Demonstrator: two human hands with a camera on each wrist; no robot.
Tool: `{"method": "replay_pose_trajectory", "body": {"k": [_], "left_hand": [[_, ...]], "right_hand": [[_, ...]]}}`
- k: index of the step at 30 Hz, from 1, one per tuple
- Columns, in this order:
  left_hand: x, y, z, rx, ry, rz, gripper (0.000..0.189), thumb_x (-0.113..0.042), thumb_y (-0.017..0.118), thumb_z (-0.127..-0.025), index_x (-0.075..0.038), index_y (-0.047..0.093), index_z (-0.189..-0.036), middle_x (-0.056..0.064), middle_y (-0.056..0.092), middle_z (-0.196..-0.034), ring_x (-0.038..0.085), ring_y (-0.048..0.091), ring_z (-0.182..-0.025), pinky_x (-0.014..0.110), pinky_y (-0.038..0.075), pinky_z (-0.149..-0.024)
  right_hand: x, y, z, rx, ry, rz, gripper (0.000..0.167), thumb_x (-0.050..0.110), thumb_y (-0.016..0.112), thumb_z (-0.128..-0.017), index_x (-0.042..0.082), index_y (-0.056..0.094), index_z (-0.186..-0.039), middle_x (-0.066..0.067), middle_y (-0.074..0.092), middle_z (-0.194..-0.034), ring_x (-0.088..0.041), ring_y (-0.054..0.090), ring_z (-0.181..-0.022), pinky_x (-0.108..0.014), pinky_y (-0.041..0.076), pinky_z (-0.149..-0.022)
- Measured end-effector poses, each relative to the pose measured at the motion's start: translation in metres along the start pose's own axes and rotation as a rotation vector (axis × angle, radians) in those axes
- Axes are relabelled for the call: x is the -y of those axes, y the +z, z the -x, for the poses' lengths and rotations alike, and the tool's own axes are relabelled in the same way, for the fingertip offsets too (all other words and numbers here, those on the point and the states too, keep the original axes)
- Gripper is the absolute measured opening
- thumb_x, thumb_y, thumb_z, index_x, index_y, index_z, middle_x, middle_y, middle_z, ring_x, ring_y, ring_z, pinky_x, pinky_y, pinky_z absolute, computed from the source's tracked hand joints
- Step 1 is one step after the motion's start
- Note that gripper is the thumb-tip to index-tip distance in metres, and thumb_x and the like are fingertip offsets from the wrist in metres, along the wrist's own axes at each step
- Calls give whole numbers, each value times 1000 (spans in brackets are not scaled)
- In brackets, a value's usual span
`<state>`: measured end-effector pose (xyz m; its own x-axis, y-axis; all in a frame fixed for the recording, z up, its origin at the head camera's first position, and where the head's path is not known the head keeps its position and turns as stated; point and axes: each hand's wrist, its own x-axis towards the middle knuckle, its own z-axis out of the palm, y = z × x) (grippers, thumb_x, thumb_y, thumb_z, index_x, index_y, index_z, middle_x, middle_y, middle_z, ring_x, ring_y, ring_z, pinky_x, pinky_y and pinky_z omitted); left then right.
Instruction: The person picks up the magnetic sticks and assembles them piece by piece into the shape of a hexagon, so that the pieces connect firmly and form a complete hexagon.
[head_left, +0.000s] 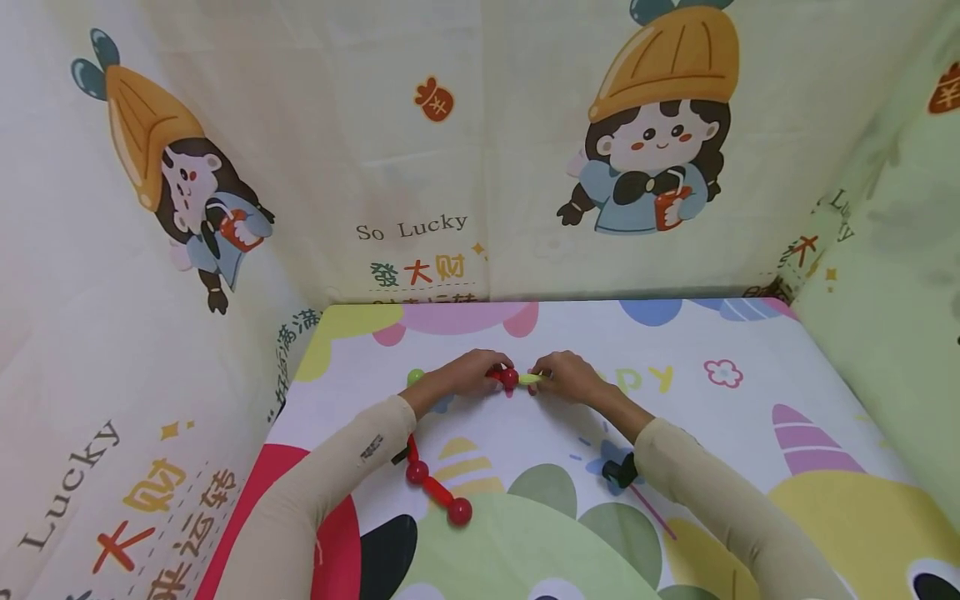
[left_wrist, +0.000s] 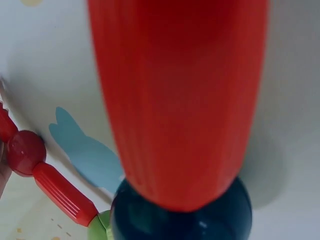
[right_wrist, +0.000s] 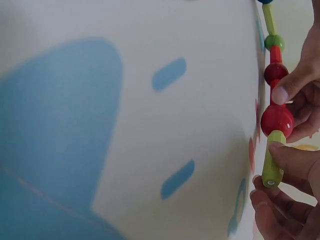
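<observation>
A chain of toy rods and balls runs across the far part of the table. My left hand [head_left: 480,372] pinches a red rod [right_wrist: 274,90] between a dark red ball [right_wrist: 275,74] and a brighter red ball [right_wrist: 277,121]. My right hand [head_left: 566,375] holds a yellow-green rod [right_wrist: 273,160] between thumb and fingers, its upper end against the bright red ball. Further along the chain sit a green ball [right_wrist: 274,43] and a blue ball [right_wrist: 265,1]. Close to the camera in the left wrist view, a red rod [left_wrist: 177,100] meets a dark blue ball [left_wrist: 182,220].
Beneath my left forearm, more red rods and balls, ending in a red ball [head_left: 460,512], reach toward the table's near side. My sleeve hides part of the chain. Printed cloth [head_left: 510,167] walls surround the patterned tabletop [head_left: 600,333] at the back and both sides.
</observation>
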<state>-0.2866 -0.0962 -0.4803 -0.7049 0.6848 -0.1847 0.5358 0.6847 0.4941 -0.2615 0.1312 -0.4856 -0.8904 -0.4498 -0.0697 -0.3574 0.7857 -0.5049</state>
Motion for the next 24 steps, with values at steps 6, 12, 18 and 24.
{"method": "replay_pose_trajectory", "body": {"k": [6, 12, 18, 24], "left_hand": [[1, 1, -3, 11, 8, -1, 38, -8, 70, -93, -7, 61, -130, 9, 68, -115, 19, 60, -104, 37, 49, -100], [1, 1, -3, 5, 8, -32, 35, -4, 67, -95, -7, 63, -129, 9, 69, -113, 19, 60, -102, 37, 49, -99], [-1, 0, -3, 11, 13, -33, 35, -4, 66, -95, -6, 63, -129, 9, 69, -114, 20, 60, -102, 37, 49, -99], [-3, 0, -1, -1, 35, -55, 34, -1, 65, -94, -6, 64, -127, 9, 69, -110, 20, 60, -100, 37, 50, -97]], "right_hand": [[3, 2, 1, -3, 54, 2, 22, 21, 79, -87, 7, 77, -104, -6, 77, -98, -19, 66, -86, -35, 57, -79], [2, 5, 1, 22, 55, -12, 25, 25, 81, -86, 8, 77, -103, -5, 76, -96, -15, 65, -80, -31, 56, -75], [4, 4, 6, 15, 53, 7, 20, 24, 80, -86, 9, 77, -99, -4, 76, -93, -15, 63, -76, -31, 54, -69], [9, 7, 11, 17, 47, 16, 16, 24, 80, -86, 11, 77, -93, -2, 76, -90, -16, 67, -78, -30, 53, -65]]}}
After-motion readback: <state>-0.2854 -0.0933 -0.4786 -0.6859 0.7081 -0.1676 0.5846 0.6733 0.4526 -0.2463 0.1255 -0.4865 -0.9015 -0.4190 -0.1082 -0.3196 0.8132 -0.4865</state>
